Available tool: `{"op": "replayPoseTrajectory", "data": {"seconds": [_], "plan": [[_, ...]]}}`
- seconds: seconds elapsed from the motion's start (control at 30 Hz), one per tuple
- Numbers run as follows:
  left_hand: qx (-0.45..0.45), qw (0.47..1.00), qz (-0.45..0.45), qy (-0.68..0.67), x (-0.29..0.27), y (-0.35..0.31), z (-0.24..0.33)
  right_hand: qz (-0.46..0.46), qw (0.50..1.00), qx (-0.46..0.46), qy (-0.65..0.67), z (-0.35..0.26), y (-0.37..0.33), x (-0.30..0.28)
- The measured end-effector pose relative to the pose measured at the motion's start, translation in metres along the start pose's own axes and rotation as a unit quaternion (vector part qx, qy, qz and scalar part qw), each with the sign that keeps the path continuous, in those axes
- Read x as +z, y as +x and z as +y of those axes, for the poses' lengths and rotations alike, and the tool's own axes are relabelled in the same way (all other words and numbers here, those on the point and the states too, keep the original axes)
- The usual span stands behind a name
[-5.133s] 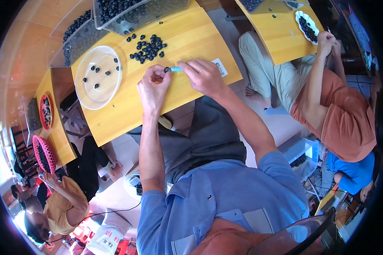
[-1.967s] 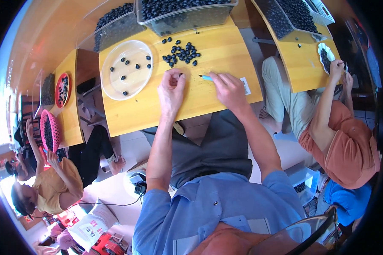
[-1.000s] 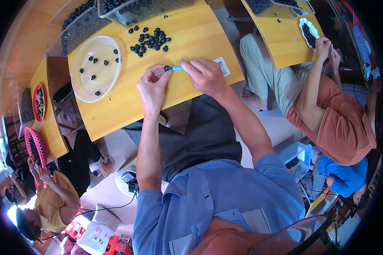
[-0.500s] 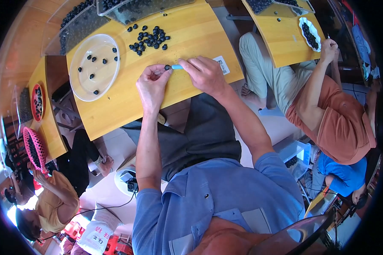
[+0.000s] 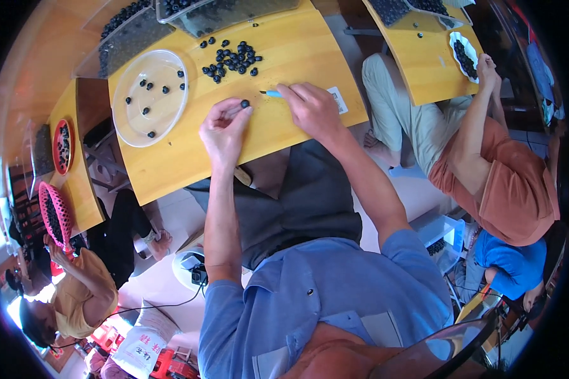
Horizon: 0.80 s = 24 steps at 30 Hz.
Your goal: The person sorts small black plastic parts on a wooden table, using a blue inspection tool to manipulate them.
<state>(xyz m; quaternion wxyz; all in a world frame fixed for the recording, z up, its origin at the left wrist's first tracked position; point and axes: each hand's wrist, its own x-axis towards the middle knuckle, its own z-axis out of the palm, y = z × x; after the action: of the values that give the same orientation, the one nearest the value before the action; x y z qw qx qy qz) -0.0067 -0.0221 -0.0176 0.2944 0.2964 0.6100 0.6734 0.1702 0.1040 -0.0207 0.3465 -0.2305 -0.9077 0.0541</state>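
Between the thumb and fingertips of my left hand is a small round black bead, held just above the table. My right hand grips a slim blue-handled tool; its thin dark tip points left toward the bead, with a gap between them. Beyond my hands lies a loose pile of similar black beads. To the left, a shallow clear round dish has several beads spread out inside.
Clear bins full of black beads line the far edge of the yellow table. A white label is stuck near its right edge. At the right table, another person works beside a white dish; someone at left holds a pink basket.
The blue-handled tool has drawn away from the bead, where its tip was touching before. The bead now sits exposed at my left fingertips. My whole view has shifted slightly.
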Motion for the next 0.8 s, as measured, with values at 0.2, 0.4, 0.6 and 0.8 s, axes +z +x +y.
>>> {"op": "replayPoseTrajectory", "data": {"seconds": [0.2, 0.4, 0.6, 0.8], "plan": [[0.097, 0.971, 0.154, 0.152, -0.094, 0.051, 0.044, 0.006, 1.0, -0.009, -0.007, 0.002, 0.0, 0.001], [0.202, 0.86, 0.096, 0.459, -0.096, 0.071, 0.063, 0.015, 1.0, -0.001, -0.01, 0.004, -0.002, 0.002], [0.226, 0.845, -0.041, 0.482, -0.037, 0.063, 0.031, 0.022, 1.0, -0.007, 0.016, 0.003, -0.001, 0.002], [0.239, 0.817, -0.062, 0.521, -0.031, 0.056, 0.014, 0.012, 1.0, 0.007, 0.018, 0.005, -0.004, 0.006]]}}
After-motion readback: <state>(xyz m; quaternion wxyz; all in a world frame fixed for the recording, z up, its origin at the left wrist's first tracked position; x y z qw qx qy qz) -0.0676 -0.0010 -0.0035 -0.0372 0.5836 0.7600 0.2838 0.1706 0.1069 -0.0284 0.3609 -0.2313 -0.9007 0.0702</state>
